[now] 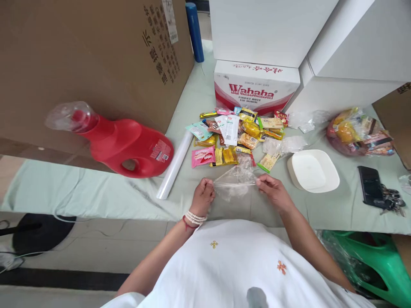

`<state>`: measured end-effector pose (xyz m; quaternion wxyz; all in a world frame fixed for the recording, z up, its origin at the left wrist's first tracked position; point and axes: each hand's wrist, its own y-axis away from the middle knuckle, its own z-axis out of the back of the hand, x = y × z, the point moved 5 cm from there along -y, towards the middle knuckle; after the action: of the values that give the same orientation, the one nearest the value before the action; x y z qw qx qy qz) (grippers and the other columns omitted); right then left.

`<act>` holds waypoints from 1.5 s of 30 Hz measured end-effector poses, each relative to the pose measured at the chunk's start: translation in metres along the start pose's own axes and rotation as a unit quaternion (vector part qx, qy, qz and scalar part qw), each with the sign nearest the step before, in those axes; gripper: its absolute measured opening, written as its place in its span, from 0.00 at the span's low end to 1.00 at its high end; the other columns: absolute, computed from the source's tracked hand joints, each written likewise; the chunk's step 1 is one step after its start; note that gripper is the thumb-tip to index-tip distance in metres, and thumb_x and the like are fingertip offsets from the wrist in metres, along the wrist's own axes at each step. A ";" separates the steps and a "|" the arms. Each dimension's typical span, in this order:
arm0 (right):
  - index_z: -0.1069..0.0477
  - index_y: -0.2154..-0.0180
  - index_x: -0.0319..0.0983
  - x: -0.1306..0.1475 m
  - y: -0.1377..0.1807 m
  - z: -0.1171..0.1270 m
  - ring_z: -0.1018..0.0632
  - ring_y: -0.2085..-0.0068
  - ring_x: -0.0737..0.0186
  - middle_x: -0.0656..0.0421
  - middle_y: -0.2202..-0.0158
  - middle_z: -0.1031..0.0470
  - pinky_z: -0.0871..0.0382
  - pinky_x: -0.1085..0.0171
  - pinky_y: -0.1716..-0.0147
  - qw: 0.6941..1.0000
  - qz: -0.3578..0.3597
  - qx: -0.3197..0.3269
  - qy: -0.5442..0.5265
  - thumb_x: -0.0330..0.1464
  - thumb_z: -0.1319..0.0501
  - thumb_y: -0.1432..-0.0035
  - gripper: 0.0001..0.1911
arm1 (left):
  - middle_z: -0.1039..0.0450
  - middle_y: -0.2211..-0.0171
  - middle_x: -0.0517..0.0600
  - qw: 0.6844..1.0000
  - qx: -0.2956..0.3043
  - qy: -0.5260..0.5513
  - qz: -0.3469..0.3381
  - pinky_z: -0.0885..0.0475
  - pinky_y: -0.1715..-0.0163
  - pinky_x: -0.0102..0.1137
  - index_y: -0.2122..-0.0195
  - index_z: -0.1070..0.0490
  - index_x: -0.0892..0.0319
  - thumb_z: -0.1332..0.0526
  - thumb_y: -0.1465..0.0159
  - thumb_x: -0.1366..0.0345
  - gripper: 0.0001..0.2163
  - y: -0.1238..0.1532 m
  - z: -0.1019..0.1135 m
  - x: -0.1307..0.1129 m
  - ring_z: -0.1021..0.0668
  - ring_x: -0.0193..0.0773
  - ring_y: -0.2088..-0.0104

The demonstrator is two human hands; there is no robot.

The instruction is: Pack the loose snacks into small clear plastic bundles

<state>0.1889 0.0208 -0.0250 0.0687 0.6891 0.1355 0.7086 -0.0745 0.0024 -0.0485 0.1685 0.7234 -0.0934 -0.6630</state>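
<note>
A clear plastic bag (pixel 236 182) is stretched between my two hands, close to the front edge of the cloth-covered table. My left hand (pixel 203 196), with beads at the wrist, pinches one corner of it. At the opposite corner, the fingers of my right hand (pixel 274 191) are closed on the film. Just beyond the bag lies a loose pile of wrapped snacks (pixel 229 128), among them a pink packet (pixel 203 156) and several yellow ones. An off-white plastic bowl (pixel 313 171) sits to the right of my right hand.
A red jug (pixel 131 147) lies at the left beside a white roll (pixel 175 167). Behind the snacks stands a Wahaha water carton (pixel 253 87). At right are crumpled clear bags (pixel 306 122), a filled snack bag (pixel 356 132), a phone (pixel 370 186) and keys (pixel 393 200). Large boxes (pixel 80 64) flank the table.
</note>
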 end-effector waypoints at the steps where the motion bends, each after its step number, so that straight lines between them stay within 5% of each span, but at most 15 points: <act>1: 0.24 0.68 0.41 -0.006 0.005 0.010 0.33 0.71 0.66 0.63 0.73 0.32 0.38 0.65 0.69 0.999 -0.028 -0.010 -0.033 0.49 0.28 0.47 0.19 | 0.47 0.81 0.36 1.000 0.007 -0.002 0.007 0.46 0.81 0.26 0.69 0.40 0.55 0.39 0.37 0.41 0.22 0.003 0.007 0.001 0.40 0.28 0.83; 5: 0.24 0.68 0.41 -0.027 0.018 0.024 0.29 0.69 0.66 0.62 0.70 0.28 0.33 0.65 0.65 0.993 -0.064 -0.020 -0.099 0.48 0.25 0.51 0.19 | 0.35 0.77 0.42 0.993 0.069 -0.084 0.038 0.39 0.77 0.27 0.68 0.35 0.56 0.39 0.37 0.39 0.23 0.014 0.021 0.003 0.31 0.31 0.78; 10: 0.21 0.66 0.42 -0.020 0.021 0.006 0.23 0.54 0.59 0.56 0.55 0.22 0.30 0.59 0.50 0.996 0.029 0.045 -0.070 0.44 0.29 0.41 0.13 | 0.22 0.62 0.54 0.981 0.055 -0.149 0.107 0.30 0.69 0.34 0.55 0.30 0.58 0.51 0.37 0.31 0.33 -0.005 0.010 -0.005 0.21 0.42 0.65; 15: 0.20 0.63 0.42 -0.003 0.024 0.005 0.22 0.52 0.58 0.54 0.53 0.21 0.28 0.60 0.51 0.992 0.092 0.087 -0.005 0.42 0.32 0.37 0.10 | 0.32 0.78 0.42 0.957 0.113 -0.263 0.057 0.40 0.74 0.31 0.63 0.29 0.59 0.28 0.53 0.41 0.28 -0.043 -0.040 -0.018 0.31 0.35 0.75; 19: 0.21 0.62 0.43 -0.006 0.037 0.034 0.22 0.50 0.58 0.54 0.52 0.21 0.28 0.60 0.51 0.991 0.127 0.011 0.044 0.40 0.34 0.35 0.08 | 0.39 0.80 0.40 0.963 0.175 -0.203 0.036 0.43 0.74 0.29 0.74 0.34 0.58 0.30 0.51 0.43 0.23 -0.044 -0.066 -0.012 0.37 0.31 0.76; 24: 0.24 0.63 0.44 -0.036 0.065 0.076 0.20 0.55 0.58 0.55 0.53 0.21 0.26 0.56 0.49 0.990 0.043 -0.123 -0.050 0.46 0.31 0.39 0.13 | 0.46 0.80 0.40 0.994 0.077 -0.068 0.034 0.48 0.78 0.28 0.70 0.34 0.56 0.41 0.39 0.44 0.19 -0.023 -0.045 -0.012 0.44 0.31 0.79; 28: 0.29 0.44 0.47 -0.035 0.063 0.058 0.21 0.47 0.51 0.51 0.46 0.23 0.25 0.51 0.48 0.988 -0.035 -0.014 -0.152 0.55 0.31 0.44 0.32 | 0.53 0.84 0.39 0.980 0.186 -0.035 0.067 0.53 0.80 0.30 0.68 0.25 0.59 0.44 0.35 0.42 0.23 0.003 -0.047 -0.018 0.49 0.31 0.82; 30: 0.31 0.41 0.45 -0.027 0.049 0.042 0.20 0.54 0.53 0.52 0.52 0.21 0.23 0.55 0.56 0.989 -0.067 0.007 -0.130 0.54 0.28 0.50 0.39 | 0.52 0.85 0.40 0.962 0.260 -0.066 0.051 0.52 0.80 0.31 0.70 0.23 0.60 0.50 0.32 0.40 0.29 0.013 -0.053 -0.023 0.48 0.31 0.83; 32: 0.26 0.49 0.41 -0.022 0.030 0.032 0.23 0.68 0.61 0.58 0.66 0.22 0.27 0.62 0.68 0.991 -0.085 -0.032 -0.093 0.51 0.24 0.54 0.35 | 0.51 0.86 0.41 0.954 0.278 -0.111 0.022 0.50 0.79 0.31 0.71 0.23 0.60 0.54 0.31 0.38 0.32 0.017 -0.052 -0.025 0.46 0.32 0.82; 36: 0.27 0.64 0.40 -0.019 0.010 0.034 0.33 0.75 0.67 0.63 0.74 0.31 0.38 0.66 0.77 0.984 -0.023 -0.168 -0.061 0.52 0.28 0.52 0.24 | 0.51 0.85 0.42 0.975 0.137 -0.175 0.021 0.46 0.79 0.32 0.79 0.33 0.56 0.60 0.30 0.36 0.34 0.012 -0.021 -0.012 0.46 0.33 0.82; 39: 0.27 0.64 0.40 -0.026 0.014 0.041 0.32 0.75 0.64 0.61 0.75 0.30 0.35 0.64 0.74 0.982 -0.005 -0.176 0.070 0.54 0.36 0.43 0.23 | 0.43 0.83 0.45 0.962 0.090 -0.259 0.014 0.38 0.76 0.33 0.77 0.32 0.55 0.60 0.29 0.39 0.32 0.016 0.001 0.000 0.38 0.37 0.80; 42: 0.24 0.59 0.39 -0.017 0.021 0.044 0.25 0.64 0.55 0.52 0.64 0.23 0.30 0.57 0.62 0.948 0.058 -0.144 0.279 0.54 0.43 0.36 0.25 | 0.27 0.70 0.53 0.905 0.046 -0.415 -0.077 0.29 0.62 0.38 0.53 0.23 0.59 0.47 0.31 0.45 0.23 0.025 0.017 -0.006 0.25 0.46 0.66; 45: 0.24 0.50 0.39 0.000 0.019 0.036 0.25 0.51 0.48 0.48 0.54 0.22 0.30 0.55 0.54 0.896 0.114 -0.121 0.411 0.54 0.46 0.33 0.28 | 0.26 0.51 0.63 0.802 -0.016 -0.567 -0.187 0.30 0.48 0.48 0.37 0.33 0.62 0.35 0.37 0.52 0.31 0.031 0.020 -0.027 0.26 0.58 0.48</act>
<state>0.2261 0.0060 -0.0188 0.0081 0.3335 -0.0146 0.9426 -0.0940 -0.0186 -0.0133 -0.0302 0.2187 -0.0250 -0.9750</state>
